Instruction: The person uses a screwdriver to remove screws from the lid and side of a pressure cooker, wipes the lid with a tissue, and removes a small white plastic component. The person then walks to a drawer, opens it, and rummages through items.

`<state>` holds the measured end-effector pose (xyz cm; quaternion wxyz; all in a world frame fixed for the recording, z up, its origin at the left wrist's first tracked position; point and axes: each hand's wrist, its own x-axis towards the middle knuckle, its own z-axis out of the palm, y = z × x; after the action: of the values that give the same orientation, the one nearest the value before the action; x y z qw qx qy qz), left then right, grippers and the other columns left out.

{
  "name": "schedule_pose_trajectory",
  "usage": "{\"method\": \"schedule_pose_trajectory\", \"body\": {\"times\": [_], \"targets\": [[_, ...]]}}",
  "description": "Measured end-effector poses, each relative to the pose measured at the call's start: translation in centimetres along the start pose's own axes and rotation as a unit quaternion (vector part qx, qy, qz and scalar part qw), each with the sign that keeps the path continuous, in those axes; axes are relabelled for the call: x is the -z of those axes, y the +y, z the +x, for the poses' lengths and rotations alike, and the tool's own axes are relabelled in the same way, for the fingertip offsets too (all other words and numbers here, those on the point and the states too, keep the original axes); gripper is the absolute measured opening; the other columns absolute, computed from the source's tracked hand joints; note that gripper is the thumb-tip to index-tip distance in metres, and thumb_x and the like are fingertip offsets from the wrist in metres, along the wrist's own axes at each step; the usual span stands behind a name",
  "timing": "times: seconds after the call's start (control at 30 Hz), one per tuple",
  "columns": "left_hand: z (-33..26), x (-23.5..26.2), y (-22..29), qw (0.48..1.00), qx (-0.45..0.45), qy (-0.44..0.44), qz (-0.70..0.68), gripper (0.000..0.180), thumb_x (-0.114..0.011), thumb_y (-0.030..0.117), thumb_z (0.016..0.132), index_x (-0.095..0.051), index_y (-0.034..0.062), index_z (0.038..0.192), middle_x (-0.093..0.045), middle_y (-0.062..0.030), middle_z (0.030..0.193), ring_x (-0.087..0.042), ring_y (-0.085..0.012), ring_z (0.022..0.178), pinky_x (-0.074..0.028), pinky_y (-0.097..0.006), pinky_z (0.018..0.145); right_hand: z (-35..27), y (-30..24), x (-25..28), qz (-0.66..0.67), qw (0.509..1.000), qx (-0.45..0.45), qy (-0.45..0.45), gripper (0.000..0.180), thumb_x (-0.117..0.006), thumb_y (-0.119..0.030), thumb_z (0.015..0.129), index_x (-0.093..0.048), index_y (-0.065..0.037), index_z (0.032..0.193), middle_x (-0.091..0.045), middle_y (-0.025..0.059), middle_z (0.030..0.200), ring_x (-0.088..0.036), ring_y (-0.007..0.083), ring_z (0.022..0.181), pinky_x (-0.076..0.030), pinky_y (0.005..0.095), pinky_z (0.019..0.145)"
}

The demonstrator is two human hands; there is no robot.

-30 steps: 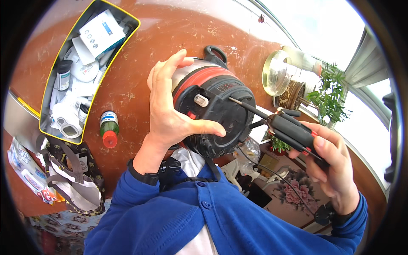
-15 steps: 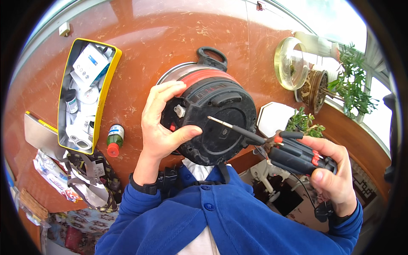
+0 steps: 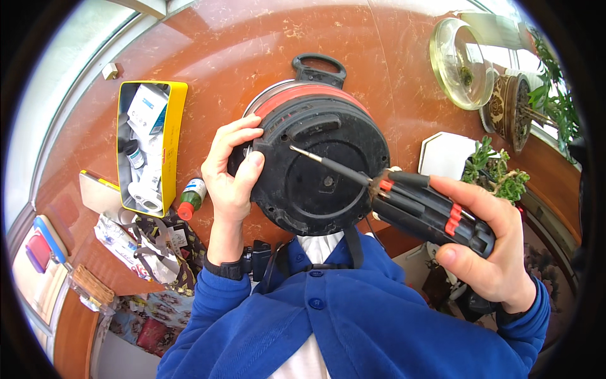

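A round electric pot [image 3: 328, 170] with a red band lies tipped on its side, its black underside facing me. My left hand [image 3: 235, 167] grips its left edge, the thumb pressed on the base near the rim. In my right hand [image 3: 489, 246] is a black-and-red multi-bit screwdriver [image 3: 429, 218], held by its thick handle. Its shaft points up and left across the base, the metal tip in front of the upper left part. Whether the tip touches the base I cannot tell. A black loop handle [image 3: 320, 63] sticks out at the pot's far side.
Left of the pot stand a yellow-rimmed bin [image 3: 173, 148] of boxes and bottles and a green bottle with a red cap [image 3: 192, 194]. A patterned bag [image 3: 170, 249] lies nearer. At right are a glass bowl [image 3: 449, 66], a white planter [image 3: 443, 155] and a brown plant pot [image 3: 505, 104].
The pot's underside has turned to face me more squarely. My left thumb has drawn back toward the rim. The screwdriver tip has shifted left and up, and the whole view has swung.
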<state>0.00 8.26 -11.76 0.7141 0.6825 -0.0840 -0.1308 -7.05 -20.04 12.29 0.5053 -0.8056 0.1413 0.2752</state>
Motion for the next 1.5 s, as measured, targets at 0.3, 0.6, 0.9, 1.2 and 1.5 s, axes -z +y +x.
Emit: {"method": "schedule_pose_trajectory", "body": {"times": [0.3,0.6,0.9,1.2,1.5], "targets": [[-1.0,-0.8,-0.3,1.0,-0.014,0.015,-0.023,0.029,-0.069,0.013,0.087,-0.071,-0.0004,0.112,-0.068,-0.015,0.128,-0.062,-0.0242,0.122,-0.044,-0.039,0.109,0.5,-0.6,-0.3,-0.186,0.973,0.133,-0.002,0.064,-0.077,-0.015,0.076,-0.061,0.008,0.134,-0.072,0.0173,0.099,-0.072,0.0268,0.086,-0.053,0.0324,0.08],[-1.2,-1.1,-0.4,0.999,-0.022,0.022,-0.013,0.026,-0.071,0.012,0.087,-0.072,0.0009,0.111,-0.069,-0.0123,0.124,-0.063,-0.022,0.118,-0.045,-0.037,0.106,2.2,-6.0,-2.5,-0.35,0.914,0.203,0.012,0.055,-0.078,-0.006,0.073,-0.065,0.007,0.124,-0.068,0.0221,0.086,-0.067,0.0372,0.07,-0.052,0.0374,0.063],[-1.2,-1.2,-0.3,0.999,-0.036,0.023,-0.019,0.025,-0.073,0.013,0.087,-0.072,0.0017,0.109,-0.07,-0.0117,0.122,-0.064,-0.0219,0.116,-0.047,-0.036,0.104,2.3,-6.6,0.2,-0.084,0.994,-0.069,-0.027,0.057,-0.077,-0.022,0.084,-0.064,0.009,0.131,-0.074,0.0105,0.098,-0.068,0.0122,0.078,-0.055,0.0283,0.07],[-1.3,-1.0,-0.1,0.999,-0.029,0.016,-0.009,0.026,-0.072,0.014,0.088,-0.072,0.0018,0.11,-0.069,-0.0118,0.123,-0.063,-0.0226,0.117,-0.046,-0.037,0.106,-1.2,-4.8,0.8,-0.103,0.994,-0.021,-0.02,0.059,-0.076,-0.018,0.082,-0.063,0.01,0.132,-0.075,0.0171,0.108,-0.072,0.0167,0.091,-0.055,0.0289,0.084],[-1.7,-0.6,-0.7,1.0,-0.019,0.002,0.019,0.036,-0.066,0.024,0.095,-0.068,-0.0003,0.122,-0.066,-0.0134,0.131,-0.06,-0.0226,0.124,-0.042,-0.037,0.111,-1.6,1.1,1.0,-0.145,0.979,0.141,0.032,0.057,-0.079,-0.017,0.081,-0.065,0.004,0.131,-0.071,0.0101,0.097,-0.065,0.0172,0.083,-0.05,0.0312,0.076]]}}
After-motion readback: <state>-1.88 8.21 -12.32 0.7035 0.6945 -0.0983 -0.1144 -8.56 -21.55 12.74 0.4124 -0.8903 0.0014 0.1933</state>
